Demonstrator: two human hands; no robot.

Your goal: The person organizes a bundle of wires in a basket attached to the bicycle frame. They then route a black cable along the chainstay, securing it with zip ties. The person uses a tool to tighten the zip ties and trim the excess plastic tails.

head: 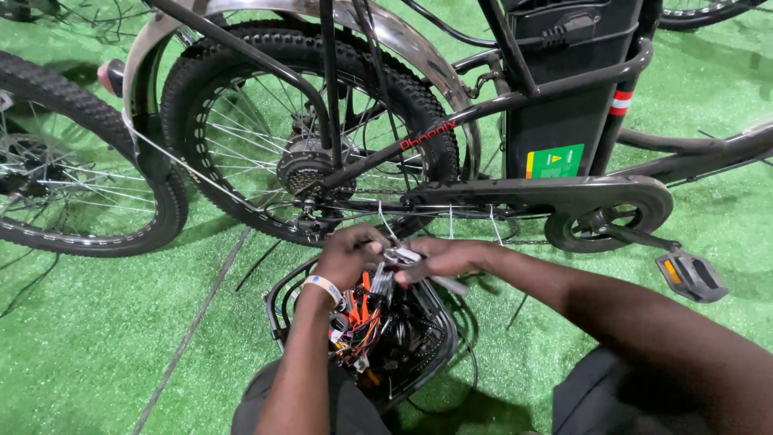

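So this is an e-bike parked on green turf, and the person is crouched by the rear wheel (310, 133) with both hands working right over a black wire basket (435, 322) sitting on the ground between their knees. The basket is stuffed with a tangle of wires (362, 326), mostly orange, red and black. The left hand (348, 256), the one with a wristband, is curled over a small silvery connector block (400, 256), and its grip looks clamped on it from the left. The right hand (447, 258) comes in from the right with its fingers pinched on the same piece, so the two hands meet on it, just above the basket's far edge. A few white zip ties (450, 221) hang off the frame near the chain guard (555, 197), just beyond the hands. The battery box (564, 97) sits upright behind the seat tube, and the pedal (691, 276) sticks out to the right. My read is they're at the wiring stage, sorting or mating a plug from that bundle. The next move probably needs a steady hold with one hand while the other lines things up, because that wire nest looks easy to snag. Can't tell exactly what the silvery part is, too small.
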